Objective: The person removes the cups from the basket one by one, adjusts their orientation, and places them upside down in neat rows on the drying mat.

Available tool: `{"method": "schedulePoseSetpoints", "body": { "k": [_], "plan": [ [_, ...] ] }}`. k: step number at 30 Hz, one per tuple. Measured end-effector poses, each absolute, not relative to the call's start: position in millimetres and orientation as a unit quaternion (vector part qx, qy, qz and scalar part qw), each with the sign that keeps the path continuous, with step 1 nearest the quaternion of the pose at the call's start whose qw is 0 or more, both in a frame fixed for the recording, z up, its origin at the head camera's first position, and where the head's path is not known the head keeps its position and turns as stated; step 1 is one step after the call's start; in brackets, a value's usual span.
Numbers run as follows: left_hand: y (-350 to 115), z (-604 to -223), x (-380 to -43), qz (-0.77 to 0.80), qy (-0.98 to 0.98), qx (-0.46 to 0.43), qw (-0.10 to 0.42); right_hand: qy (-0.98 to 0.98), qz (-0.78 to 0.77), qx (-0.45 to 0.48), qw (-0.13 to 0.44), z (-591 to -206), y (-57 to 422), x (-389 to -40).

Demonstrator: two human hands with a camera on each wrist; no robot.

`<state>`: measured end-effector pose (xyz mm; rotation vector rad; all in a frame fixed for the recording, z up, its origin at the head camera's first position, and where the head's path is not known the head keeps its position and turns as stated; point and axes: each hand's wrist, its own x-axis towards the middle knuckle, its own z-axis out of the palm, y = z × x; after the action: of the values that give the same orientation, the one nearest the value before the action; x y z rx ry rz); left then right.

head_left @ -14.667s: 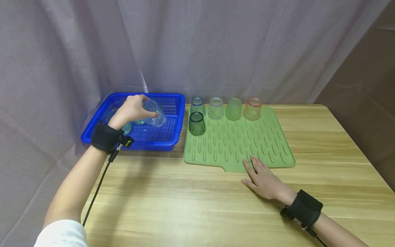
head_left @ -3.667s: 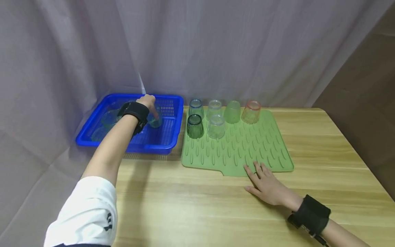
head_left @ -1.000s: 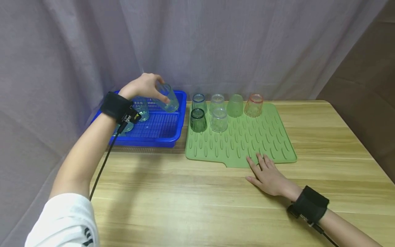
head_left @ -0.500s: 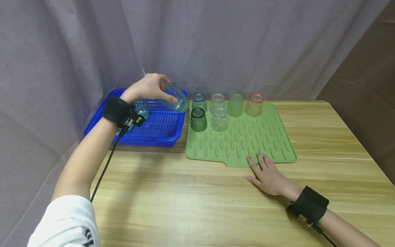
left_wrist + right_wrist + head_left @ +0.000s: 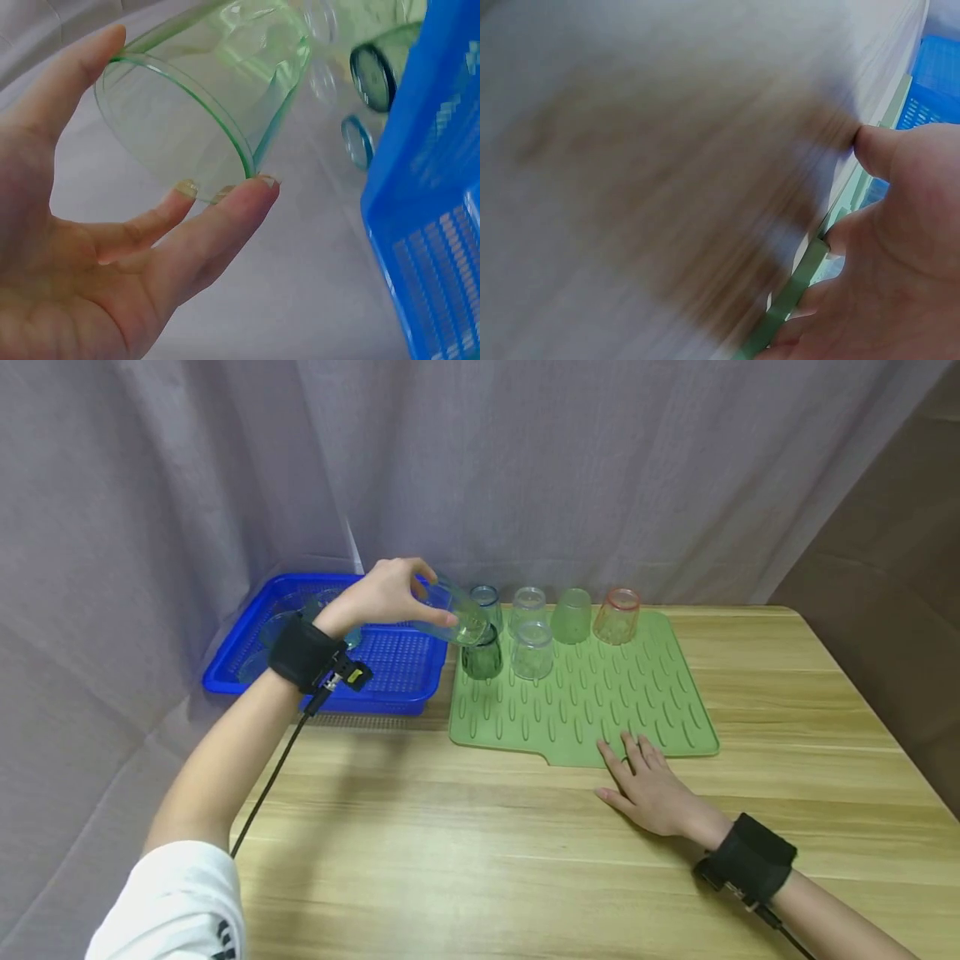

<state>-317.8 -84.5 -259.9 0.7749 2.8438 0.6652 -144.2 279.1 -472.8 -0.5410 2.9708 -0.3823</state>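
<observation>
- Mat hazard: the green mat (image 5: 592, 710) could slide and unsettle its standing glasses (image 5: 572, 617) should the right hand (image 5: 654, 797), fingers straight on the near edge, push.
- Grip hazard: the left hand (image 5: 388, 593) pinches the held glass (image 5: 172, 112) near its rim; smooth walls could slip.
- Contact hazard: held glass tilted at the mat's rear left corner, overlapping the dark green glass (image 5: 482, 662) in view; carried low, it could knock it.
- Count: one table (image 5: 487, 852), one mat, one blue basket (image 5: 390, 700), two hands, six glasses standing, one held; basket glasses (image 5: 276, 628) partly hidden, number undetermined.

Left fingers (image 5: 225, 229) pinch with the arm (image 5: 223, 764) outstretched while right fingers (image 5: 617, 767) lie spread.
</observation>
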Motion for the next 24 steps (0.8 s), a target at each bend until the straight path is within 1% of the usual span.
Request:
{"method": "schedulePoseSetpoints", "body": {
  "k": [7, 24],
  "plan": [
    [-67.9, -273.8, -306.7, 0.248, 0.932, 0.256, 0.061, 0.975, -0.129, -0.175, 0.048, -473.0, 281.3, -142.2],
    [-52.7, -305.8, -289.2, 0.331, 0.906, 0.255, 0.06, 0.975, -0.119, -0.175, 0.061, -469.7, 281.6, -143.6]
  ]
}}
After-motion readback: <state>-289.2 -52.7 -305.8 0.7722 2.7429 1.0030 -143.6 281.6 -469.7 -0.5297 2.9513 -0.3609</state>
